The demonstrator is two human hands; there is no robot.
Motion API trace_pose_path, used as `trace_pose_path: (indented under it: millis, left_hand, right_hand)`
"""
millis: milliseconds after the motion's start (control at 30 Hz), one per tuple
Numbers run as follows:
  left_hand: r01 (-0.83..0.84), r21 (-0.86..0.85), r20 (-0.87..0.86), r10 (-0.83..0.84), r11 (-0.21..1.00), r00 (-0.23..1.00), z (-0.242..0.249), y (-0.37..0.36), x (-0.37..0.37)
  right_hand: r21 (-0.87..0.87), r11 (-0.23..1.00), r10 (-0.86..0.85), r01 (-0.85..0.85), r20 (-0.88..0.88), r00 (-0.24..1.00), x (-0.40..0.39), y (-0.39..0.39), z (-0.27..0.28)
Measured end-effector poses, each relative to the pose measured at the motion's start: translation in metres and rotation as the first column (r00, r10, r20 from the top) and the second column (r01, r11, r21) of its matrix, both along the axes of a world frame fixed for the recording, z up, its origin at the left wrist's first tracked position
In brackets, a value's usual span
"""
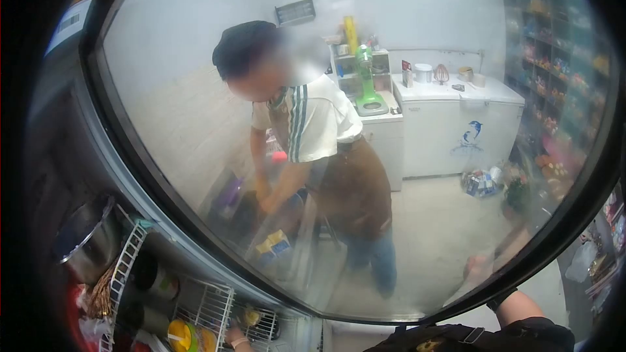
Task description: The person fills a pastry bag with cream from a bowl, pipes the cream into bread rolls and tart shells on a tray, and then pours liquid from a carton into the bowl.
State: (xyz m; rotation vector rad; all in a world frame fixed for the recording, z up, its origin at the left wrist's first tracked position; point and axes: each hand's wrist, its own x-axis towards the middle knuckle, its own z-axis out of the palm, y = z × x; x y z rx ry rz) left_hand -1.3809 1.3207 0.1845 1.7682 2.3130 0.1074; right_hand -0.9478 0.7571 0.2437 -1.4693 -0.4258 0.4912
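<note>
Head view is showing the left hand (233, 337) reaching into the wire rack (208, 303) beside the yellow-lidded tubs (179, 336), while the right hand (480, 266) is resting at the glass door (365, 189) edge. Neither grip is clear enough to tell. Lifting a tub would likely call for clearing the rack's rim.

Glossy glass door (195, 124), white wire shelf (208, 306) (metal bowl (88, 238) shiny).

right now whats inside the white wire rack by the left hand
The wire rack holds a yellow lid and dark cans. The left hand reaches in beside a small jar. Anything deeper is hidden.
</note>
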Motion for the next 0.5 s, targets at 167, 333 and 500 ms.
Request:
trace_pose_path:
  millis: [167, 333, 500]
  left_hand:
    - [0.164, 0.664, -0.016, -0.205, 0.730, 0.979, -0.079, -0.014, -0.021]
    - [0.232, 0.851, 0.011, -0.458, 0.471, 0.889, -0.024, -0.107, -0.004]
    - [0.185, 0.883, 0.069, -0.511, 0.431, 0.857, -0.002, -0.192, 0.004]
  right_hand:
    - [0.291, 0.944, 0.220, -0.154, -0.209, 0.953, 0.013, 0.000, -0.007]
    - [0.109, 0.966, 0.237, -0.233, -0.028, 0.971, 0.010, 0.008, 0.014]
    - [0.153, 0.922, 0.374, -0.357, -0.104, 0.922, 0.030, 0.018, 0.007]
